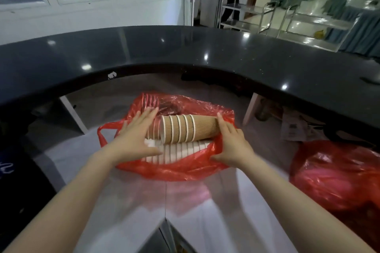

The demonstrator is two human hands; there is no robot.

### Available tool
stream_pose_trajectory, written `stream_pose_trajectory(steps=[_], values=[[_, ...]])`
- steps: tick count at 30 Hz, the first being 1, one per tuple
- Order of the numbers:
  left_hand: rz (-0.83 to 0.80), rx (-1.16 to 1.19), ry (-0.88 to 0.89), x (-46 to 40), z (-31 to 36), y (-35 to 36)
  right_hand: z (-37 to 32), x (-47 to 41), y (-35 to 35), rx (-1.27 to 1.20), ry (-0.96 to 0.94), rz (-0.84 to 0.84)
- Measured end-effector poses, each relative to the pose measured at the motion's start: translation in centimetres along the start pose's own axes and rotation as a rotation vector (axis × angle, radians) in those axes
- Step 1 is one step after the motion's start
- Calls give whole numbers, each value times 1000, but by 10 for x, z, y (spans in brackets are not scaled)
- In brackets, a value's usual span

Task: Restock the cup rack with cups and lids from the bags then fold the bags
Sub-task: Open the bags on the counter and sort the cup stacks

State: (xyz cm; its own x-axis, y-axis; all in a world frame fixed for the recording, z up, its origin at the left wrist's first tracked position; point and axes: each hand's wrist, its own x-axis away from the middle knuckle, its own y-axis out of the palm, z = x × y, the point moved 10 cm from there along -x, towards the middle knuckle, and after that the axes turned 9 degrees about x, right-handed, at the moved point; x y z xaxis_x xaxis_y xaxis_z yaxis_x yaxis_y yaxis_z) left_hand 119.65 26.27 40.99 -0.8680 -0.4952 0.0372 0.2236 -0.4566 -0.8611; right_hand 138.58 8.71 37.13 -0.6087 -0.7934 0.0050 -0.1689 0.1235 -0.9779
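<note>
Left hand (134, 136): forearm reaching in from the lower left, palm down, fingers straight and together, pointing up and to the right. It lies flat over the left end of the cups inside the bag; nothing is gripped.

Right hand (232, 142): forearm coming in from the lower right, fingers extended toward the far edge of the desk, thumb spread low to the left. The fingertips touch the closed end of the cup stack and the palm lies over the bag's right rim. Whether the thumb pinches the plastic, cannot tell.

Stack of brown ribbed paper cups with white rims (188, 128): lying on its side between the two hands, long axis running left to right, open mouths to the left, base to the right, right end tilted slightly toward the far edge.

Row of white nested cups or lids (181, 151): directly below the brown stack, same left-right axis; which of the two, unclear.

Open red translucent plastic bag (181, 170): holds both, sits mid-desk on the pale grey desk (127, 201).

Second red plastic bag (337, 176): bunched at the desk's right edge.
</note>
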Motion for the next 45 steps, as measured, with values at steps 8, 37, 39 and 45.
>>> stream_pose_trajectory(steps=[8,37,39,45], values=[[63,209,379,8,155,16,19,73,-82,25,-97,224],[-86,404,388,15,390,244,261,239,-90,-37,282,133],[-194,363,387,20,386,259,261,242,-91,-53,264,134],[-169,408,312,26,372,265,259,247,-100,-113,188,211]])
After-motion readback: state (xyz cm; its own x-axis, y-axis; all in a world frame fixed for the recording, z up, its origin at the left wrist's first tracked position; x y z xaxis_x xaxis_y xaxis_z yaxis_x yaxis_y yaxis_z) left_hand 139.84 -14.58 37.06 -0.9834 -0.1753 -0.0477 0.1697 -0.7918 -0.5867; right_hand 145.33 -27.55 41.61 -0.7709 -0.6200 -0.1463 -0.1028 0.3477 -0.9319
